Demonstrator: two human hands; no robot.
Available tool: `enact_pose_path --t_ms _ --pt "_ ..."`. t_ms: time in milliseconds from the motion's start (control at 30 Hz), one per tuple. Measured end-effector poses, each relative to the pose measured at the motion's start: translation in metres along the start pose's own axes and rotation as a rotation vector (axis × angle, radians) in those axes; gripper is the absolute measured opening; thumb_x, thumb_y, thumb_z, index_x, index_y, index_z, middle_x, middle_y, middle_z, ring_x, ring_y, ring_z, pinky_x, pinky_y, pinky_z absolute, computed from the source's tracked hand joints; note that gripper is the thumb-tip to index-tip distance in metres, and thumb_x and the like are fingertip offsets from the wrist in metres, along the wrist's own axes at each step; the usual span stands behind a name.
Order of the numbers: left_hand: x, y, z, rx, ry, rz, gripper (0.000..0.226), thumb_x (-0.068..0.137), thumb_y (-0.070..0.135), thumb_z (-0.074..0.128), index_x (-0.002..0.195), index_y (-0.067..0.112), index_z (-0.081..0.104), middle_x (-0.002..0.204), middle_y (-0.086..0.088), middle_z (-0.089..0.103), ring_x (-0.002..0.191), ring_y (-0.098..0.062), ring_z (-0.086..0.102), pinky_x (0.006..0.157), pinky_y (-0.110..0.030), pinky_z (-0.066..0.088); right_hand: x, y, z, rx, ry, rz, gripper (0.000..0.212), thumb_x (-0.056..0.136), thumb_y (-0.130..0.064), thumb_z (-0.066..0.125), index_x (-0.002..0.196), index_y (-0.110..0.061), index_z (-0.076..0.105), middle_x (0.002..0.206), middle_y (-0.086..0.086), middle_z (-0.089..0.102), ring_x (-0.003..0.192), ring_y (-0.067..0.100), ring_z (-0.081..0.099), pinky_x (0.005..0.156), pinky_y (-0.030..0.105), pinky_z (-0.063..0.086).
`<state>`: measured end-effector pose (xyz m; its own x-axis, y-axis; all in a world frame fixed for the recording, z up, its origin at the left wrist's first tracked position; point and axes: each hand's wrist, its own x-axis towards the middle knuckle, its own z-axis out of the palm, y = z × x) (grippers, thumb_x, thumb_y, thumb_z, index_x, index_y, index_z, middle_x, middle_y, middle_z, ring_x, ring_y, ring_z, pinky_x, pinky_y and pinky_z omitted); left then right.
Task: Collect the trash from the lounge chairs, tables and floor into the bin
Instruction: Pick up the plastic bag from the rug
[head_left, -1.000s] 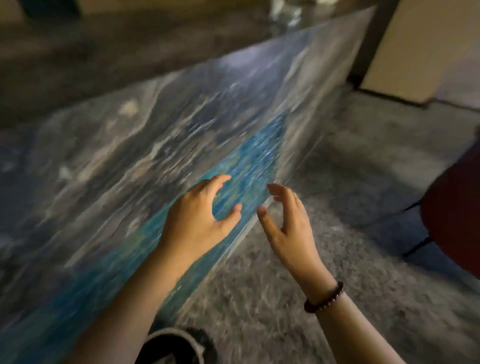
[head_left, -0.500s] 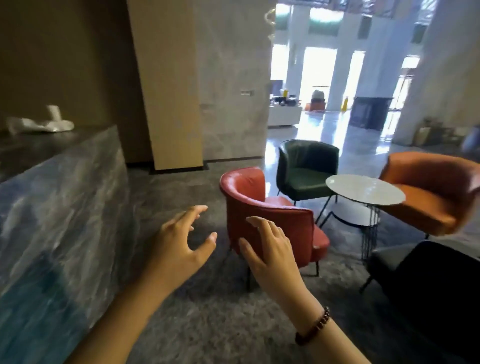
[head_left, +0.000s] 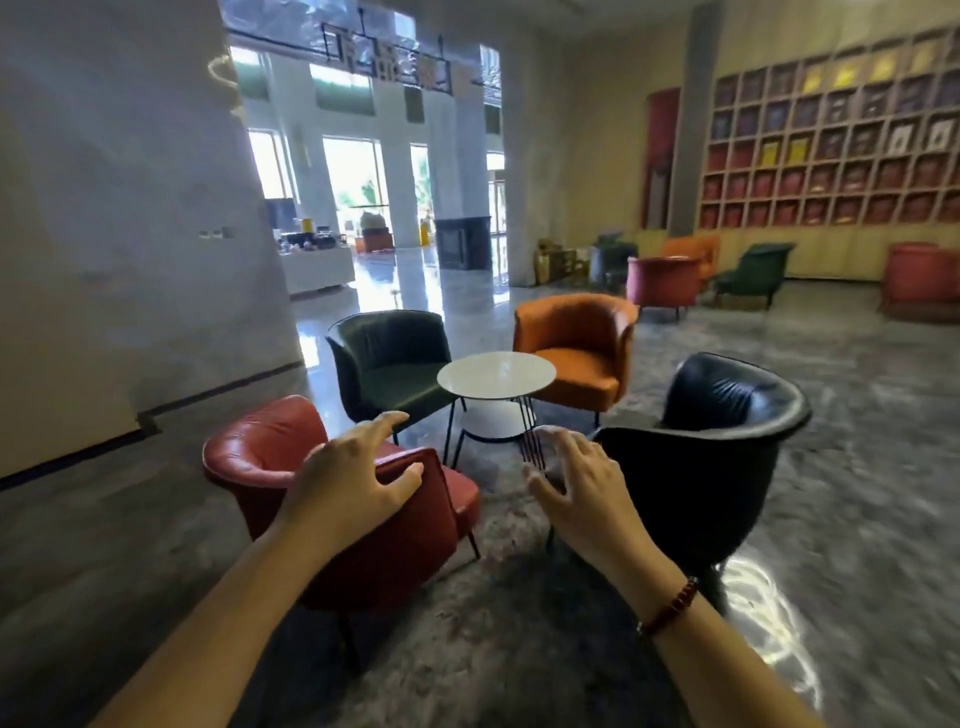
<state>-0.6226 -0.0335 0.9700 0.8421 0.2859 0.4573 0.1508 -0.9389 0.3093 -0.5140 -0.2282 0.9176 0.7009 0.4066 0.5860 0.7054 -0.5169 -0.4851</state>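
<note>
Head view:
- left hand (head_left: 353, 480) and right hand (head_left: 584, 483) both raised, side by side, apart
- both released: fingers spread, loosely bent, holding nothing
- red chair (head_left: 260, 447) behind left hand in view; contact cannot tell
- black chair (head_left: 727, 415) just right of right hand
- round white table (head_left: 496, 374) beyond gap between hands
- green chair (head_left: 389, 358) beyond left hand
- orange chair (head_left: 576, 332) beyond right hand, past table
- grey floor (head_left: 519, 649) below both hands
- bead bracelet (head_left: 670, 605) on right wrist

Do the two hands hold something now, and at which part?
Nothing is held. The left hand and the right hand are both open, fingers spread in the air.
</note>
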Motion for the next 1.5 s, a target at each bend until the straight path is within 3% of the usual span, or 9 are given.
enact_pose_path --t_ms 133,300,433,600,667,833,1167,1333,1500 --pt "0.018 0.018 0.01 -0.082 -0.001 0.104 0.054 0.08 0.036 0.065 0.13 0.027 0.047 0.122 -0.003 0.06 0.106 -0.025 0.058 0.09 -0.042 0.048 -0.002 0.018 -0.043 -0.127 0.092 0.11 0.047 0.087 -0.039 0.051 0.128 -0.016 0.046 0.128 0.007 0.053 0.119 0.024 0.046 0.098 0.038 0.034" --pt "0.03 0.064 0.032 -0.169 -0.034 0.256 0.057 0.078 0.041 0.064 0.13 0.024 0.048 0.123 -0.004 0.06 0.111 -0.024 0.057 0.094 -0.042 0.046 -0.032 0.036 -0.089 -0.269 0.174 0.223 0.077 0.07 -0.061 0.021 0.125 -0.016 0.05 0.126 0.005 0.055 0.117 0.023 0.048 0.095 0.035 0.033" --pt "0.033 0.106 0.053 -0.268 -0.09 0.365 0.06 0.074 0.043 0.066 0.126 0.018 0.052 0.118 -0.009 0.063 0.106 -0.026 0.059 0.091 -0.042 0.047 -0.066 0.052 -0.133 -0.35 0.204 0.315 0.067 0.076 -0.056 0.03 0.128 -0.017 0.047 0.13 0.004 0.052 0.121 0.021 0.045 0.098 0.034 0.03" --pt "0.028 0.165 0.08 -0.311 -0.156 0.514 0.077 0.062 0.064 0.039 0.124 0.019 0.053 0.115 -0.006 0.064 0.106 -0.025 0.059 0.088 -0.045 0.048 -0.108 0.074 -0.186 -0.435 0.223 0.448 0.047 0.09 -0.042 0.045 0.131 -0.018 0.044 0.133 0.004 0.05 0.123 0.021 0.043 0.098 0.031 0.027" --pt "0.021 0.196 0.088 -0.321 -0.179 0.581 0.078 0.063 0.065 0.039 0.126 0.021 0.051 0.118 -0.003 0.063 0.108 -0.022 0.058 0.09 -0.044 0.047 -0.126 0.08 -0.207 -0.458 0.248 0.495 0.056 0.084 -0.048 0.04 0.13 -0.017 0.045 0.133 0.004 0.05 0.123 0.021 0.044 0.099 0.032 0.028" --pt "0.0 0.289 0.104 -0.366 -0.253 0.727 0.067 0.073 0.051 0.059 0.132 0.02 0.047 0.121 -0.006 0.061 0.11 -0.024 0.056 0.092 -0.038 0.046 -0.177 0.101 -0.265 -0.522 0.333 0.603 0.085 0.065 -0.064 0.018 0.129 -0.016 0.047 0.131 0.006 0.052 0.122 0.024 0.045 0.1 0.037 0.032" --pt "-0.066 0.505 0.15 -0.526 -0.36 1.039 0.083 0.063 0.068 0.037 0.135 0.026 0.041 0.129 -0.004 0.055 0.118 -0.021 0.051 0.096 -0.039 0.043 -0.295 0.149 -0.417 -0.812 0.461 0.796 0.073 0.072 -0.061 0.022 0.125 -0.018 0.048 0.127 0.006 0.053 0.117 0.025 0.047 0.091 0.033 0.033" --pt "-0.123 0.627 0.17 -0.621 -0.388 1.214 0.066 0.08 0.05 0.058 0.137 0.026 0.036 0.134 -0.003 0.051 0.121 -0.02 0.047 0.097 -0.036 0.041 -0.375 0.16 -0.499 -0.923 0.546 0.914 0.06 0.08 -0.055 0.035 0.121 -0.016 0.052 0.122 0.006 0.058 0.112 0.026 0.052 0.092 0.038 0.039" --pt "-0.186 0.734 0.187 -0.716 -0.445 1.365 0.065 0.08 0.048 0.059 0.137 0.026 0.037 0.136 -0.001 0.048 0.123 -0.02 0.046 0.096 -0.041 0.041 -0.463 0.162 -0.567 -1.052 0.602 1.079 0.05 0.086 -0.048 0.042 0.122 -0.014 0.052 0.122 0.005 0.058 0.114 0.024 0.051 0.092 0.036 0.037"
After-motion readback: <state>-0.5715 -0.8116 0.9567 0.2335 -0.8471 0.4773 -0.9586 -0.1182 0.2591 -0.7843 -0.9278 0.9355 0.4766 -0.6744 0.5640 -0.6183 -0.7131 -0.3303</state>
